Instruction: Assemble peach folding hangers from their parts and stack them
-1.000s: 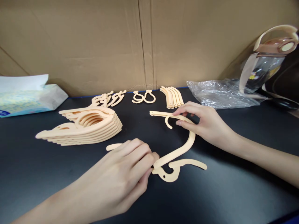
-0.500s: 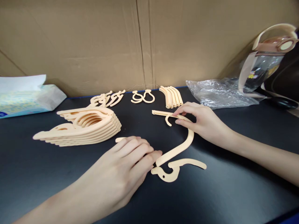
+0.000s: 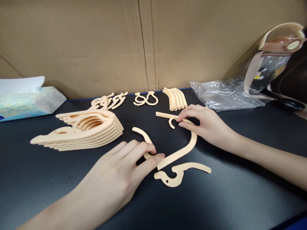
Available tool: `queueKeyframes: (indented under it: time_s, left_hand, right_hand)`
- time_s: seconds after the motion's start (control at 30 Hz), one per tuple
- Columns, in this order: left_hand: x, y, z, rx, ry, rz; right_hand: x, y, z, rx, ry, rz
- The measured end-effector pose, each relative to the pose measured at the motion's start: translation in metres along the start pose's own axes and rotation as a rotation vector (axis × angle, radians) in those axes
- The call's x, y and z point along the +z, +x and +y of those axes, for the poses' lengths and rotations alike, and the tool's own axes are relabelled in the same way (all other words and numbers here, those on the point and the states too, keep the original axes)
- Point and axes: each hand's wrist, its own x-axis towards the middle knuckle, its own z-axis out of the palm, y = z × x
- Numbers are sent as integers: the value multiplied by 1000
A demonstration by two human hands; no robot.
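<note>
On a black table, my left hand (image 3: 124, 166) pinches one end of a short curved peach plastic piece (image 3: 143, 136) between thumb and forefinger. My right hand (image 3: 206, 123) pinches the upper end of a long curved peach arm (image 3: 184, 150), where it meets a straight slotted bar (image 3: 165, 115) with a small hook. The arm's lower end lies by my left thumb. A flat hook-shaped peach piece (image 3: 178, 174) lies on the table just below, touched by neither hand.
A stack of peach hanger bodies (image 3: 81, 132) lies at left. Rows of small parts sit behind: clips (image 3: 109, 101), loops (image 3: 145, 99), curved strips (image 3: 175, 98). A tissue pack (image 3: 26, 99), a crumpled clear bag (image 3: 223, 95) and a cardboard wall (image 3: 144, 41) border the table.
My left hand has swung the short curved piece out from under its fingers, so that piece now points up and left. The right hand has stayed put.
</note>
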Motion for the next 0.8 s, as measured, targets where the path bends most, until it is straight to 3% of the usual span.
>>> queueKeyframes:
  time_s: [0.3, 0.8]
  left_hand:
    - [2, 1, -8, 58, 28, 3]
    - [-3, 1, -2, -101, -95, -10]
  right_hand:
    - [0, 0, -2, -8, -48, 4]
    - [2, -4, -1, -34, -136, -23]
